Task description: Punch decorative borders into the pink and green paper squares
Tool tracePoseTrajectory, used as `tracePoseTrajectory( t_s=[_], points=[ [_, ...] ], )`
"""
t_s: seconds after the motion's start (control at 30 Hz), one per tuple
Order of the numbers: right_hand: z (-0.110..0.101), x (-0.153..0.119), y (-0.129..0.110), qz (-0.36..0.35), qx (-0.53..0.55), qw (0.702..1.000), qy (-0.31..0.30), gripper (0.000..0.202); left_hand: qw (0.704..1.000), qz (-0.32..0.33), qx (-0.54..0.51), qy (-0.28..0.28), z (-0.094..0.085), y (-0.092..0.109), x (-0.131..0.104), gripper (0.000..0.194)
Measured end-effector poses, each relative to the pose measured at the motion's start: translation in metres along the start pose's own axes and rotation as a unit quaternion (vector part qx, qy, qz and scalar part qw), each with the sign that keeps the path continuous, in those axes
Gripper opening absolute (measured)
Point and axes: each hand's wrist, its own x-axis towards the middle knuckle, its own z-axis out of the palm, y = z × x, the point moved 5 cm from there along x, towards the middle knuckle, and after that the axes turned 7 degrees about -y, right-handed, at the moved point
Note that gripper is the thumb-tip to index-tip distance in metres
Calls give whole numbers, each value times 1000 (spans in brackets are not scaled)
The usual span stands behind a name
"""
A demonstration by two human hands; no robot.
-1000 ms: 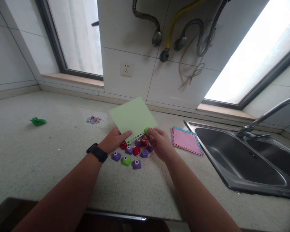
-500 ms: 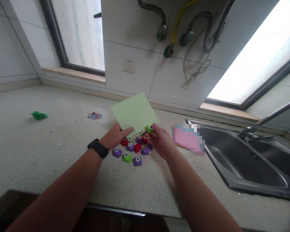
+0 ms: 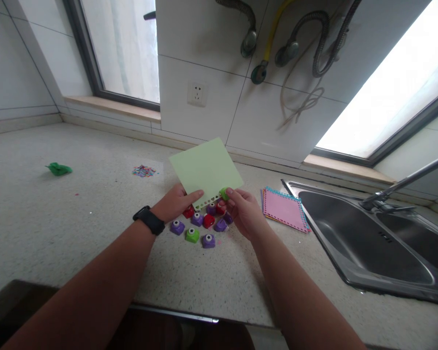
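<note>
A pale green sheet of paper [image 3: 208, 167] is pinched at its lower left edge by my left hand [image 3: 180, 198], thumb on top. Small shapes are cut in a row along the near edge of the sheet. My right hand [image 3: 244, 211] grips a green craft punch [image 3: 224, 193] at the sheet's near right edge, the thumb lying over its top. Beneath and in front of the paper lie several more punches: a purple one [image 3: 177, 227], a green one [image 3: 192, 236], a red one [image 3: 209, 221] and others partly hidden by the sheet and my right hand.
Right of my hands lies a stack of coloured sheets with punched borders [image 3: 284, 209], beside a steel sink [image 3: 350, 233]. A heap of tiny paper bits [image 3: 144, 170] and a crumpled green item [image 3: 59, 168] lie on the counter [image 3: 105, 214] at left. Hoses hang on the wall behind.
My right thumb has moved onto the top of the green punch, covering its button. The view has shifted slightly; the left hand keeps the same hold on the paper.
</note>
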Motion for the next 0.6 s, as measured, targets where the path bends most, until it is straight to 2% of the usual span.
tracePoseTrajectory(
  t_s=[0.6],
  points=[
    [-3,1,3,-4,-38,999,8,26,999,24,19,-8,1,5,0,49]
  ],
)
